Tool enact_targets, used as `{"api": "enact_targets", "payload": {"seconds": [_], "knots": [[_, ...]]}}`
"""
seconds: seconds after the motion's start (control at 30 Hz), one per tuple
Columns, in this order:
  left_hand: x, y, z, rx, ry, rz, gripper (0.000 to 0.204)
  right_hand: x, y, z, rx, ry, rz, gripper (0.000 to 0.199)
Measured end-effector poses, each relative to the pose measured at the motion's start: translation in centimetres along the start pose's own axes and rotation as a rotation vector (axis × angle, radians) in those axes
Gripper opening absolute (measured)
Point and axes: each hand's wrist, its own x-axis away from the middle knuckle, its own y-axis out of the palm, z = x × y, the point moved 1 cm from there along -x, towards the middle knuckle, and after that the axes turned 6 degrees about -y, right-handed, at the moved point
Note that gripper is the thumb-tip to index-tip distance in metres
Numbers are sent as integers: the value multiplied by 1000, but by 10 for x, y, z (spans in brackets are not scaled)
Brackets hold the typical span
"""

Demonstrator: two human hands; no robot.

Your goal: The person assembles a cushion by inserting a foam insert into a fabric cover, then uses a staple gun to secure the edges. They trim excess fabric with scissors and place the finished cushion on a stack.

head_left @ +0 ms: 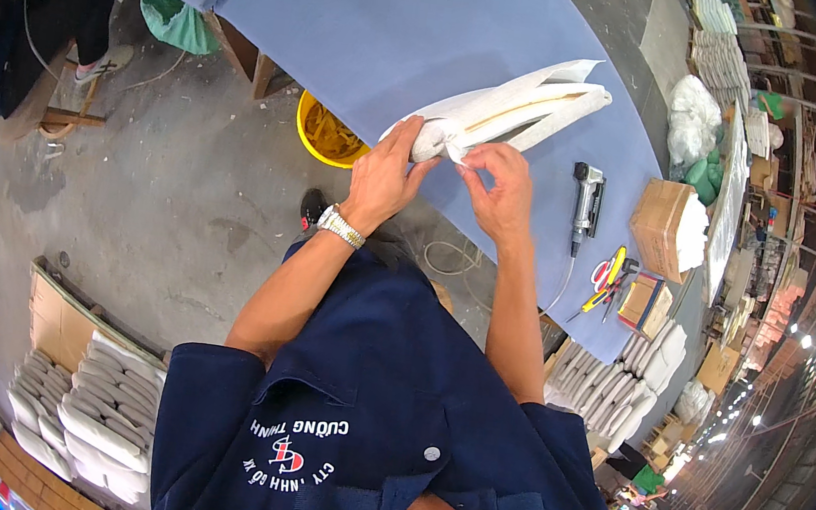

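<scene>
A long padded piece wrapped in white fabric (494, 114) lies on the blue-covered table, its far end pointing up and to the right. Loose flaps of the cloth stand open along it, with a tan strip showing between them. My left hand (384, 180) grips the rounded near end, fingers over the top and thumb beside the fold. Close by, my right hand (502, 190) pinches a gathered edge of the same fabric between thumb and fingers.
Right of the piece lies a staple gun (587, 200) with an air hose. Beyond it are yellow-handled cutters (595, 300), scissors, a small box (644, 304) and a larger carton (661, 226). A yellow bucket (304, 138) stands below the table edge. Pale cushions (109, 402) are stacked lower left.
</scene>
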Motion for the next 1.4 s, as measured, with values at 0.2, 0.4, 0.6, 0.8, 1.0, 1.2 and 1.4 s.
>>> {"api": "enact_targets", "payload": {"seconds": [0.2, 0.4, 0.6, 0.8, 1.0, 1.2, 1.4], "knots": [[0, 0, -10, 23, 31, 37, 63, 9, 24, -5, -167, 41, 130, 18], [5, 3, -11, -7, 61, 20, 64, 10, 22, -11, -137, 164, 163, 25], [12, 12, -14, 14, 85, -76, 63, 25, 32, -2, -192, 186, 291, 19], [-14, -6, -9, -89, 146, -176, 57, 34, 31, 8, -363, 192, 317, 19], [-134, -116, 126, -180, 526, -318, 47, -11, -58, -26, -552, -104, 531, 20], [-178, -79, 277, -397, 766, -663, 42, 34, -104, 29, -556, 197, 204, 30], [-198, 44, 314, -266, 1086, -475, 33, 84, -110, 81, -497, 118, 378, 39]]}}
